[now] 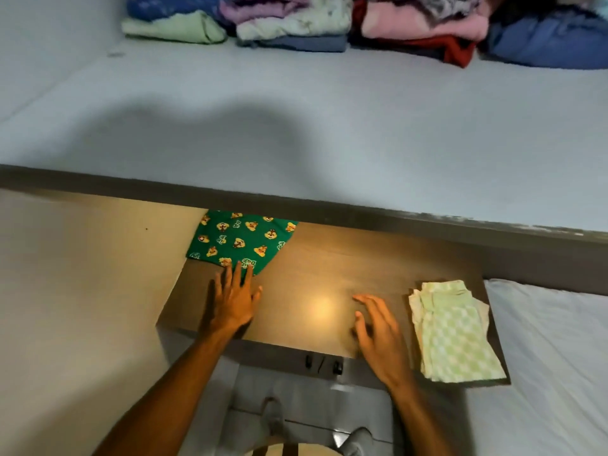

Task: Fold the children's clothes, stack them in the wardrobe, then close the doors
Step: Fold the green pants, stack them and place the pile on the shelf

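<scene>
left hand point(234, 299) flat and spread on the brown shelf point(329, 258), fingertips just touching the near edge of the green cartoon-print garment point(241, 240), which lies partly tucked under the grey shelf point(296, 126) above. right hand point(378, 330) is open too, fingers loosely curled, hovering over bare wood and gripping nothing, just beside the folded pale green checked garment point(455, 337) at the right end of the shelf. looks like the green piece is the one being worked on here, and the neat way to do it is to draw it clear of the overhang first, so the whole cloth is in sight, then smooth it flat with both palms before any crease goes in. worth keeping the fold edges square to the shelf front so it matches the checked one. up on the grey shelf, a row of folded clothes stacks point(296, 21) sits along the back, so plenty looks done already. wardrobe doors aren't in view.
</scene>
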